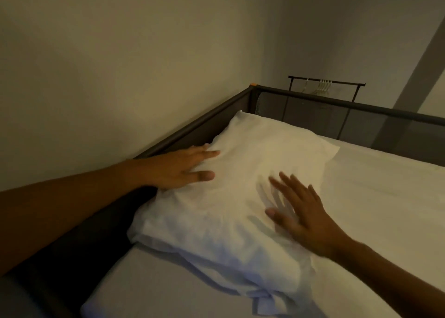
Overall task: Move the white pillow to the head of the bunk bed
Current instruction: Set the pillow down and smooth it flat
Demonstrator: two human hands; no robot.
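Closest to me is my left forearm [72, 209], stretching in from the lower left over the dark side rail [192, 127] of the bunk bed. My left hand [178, 169] lies flat and released on the left edge of the white pillow [228, 197], fingers straight and together, thumb resting on the cloth; it grips nothing. My right hand [303, 216] comes in from the lower right with its fingers spread wide. It is blurred, and I cannot tell whether the palm presses the pillow or sits just above it, but it is plainly open and holds nothing; its shadow falls on the pillowcase just to its left.

The bed frame works as a shallow box here: the side rail against the wall [96, 64] and a mesh end panel [349, 120] meet at a corner topped by a small orange cap [253, 84]. Inside lies the mattress under a white sheet [373, 209], and on it the pillow, set at a slant with its far corner tucked close into that corner and its long left edge next to the side rail. The open end of the pillowcase trails loose and rumpled toward me, hanging past the pillow onto the sheet.

Beyond the mesh panel stands a dark clothes rail [327, 79] with several pale hangers [321, 87] on it.
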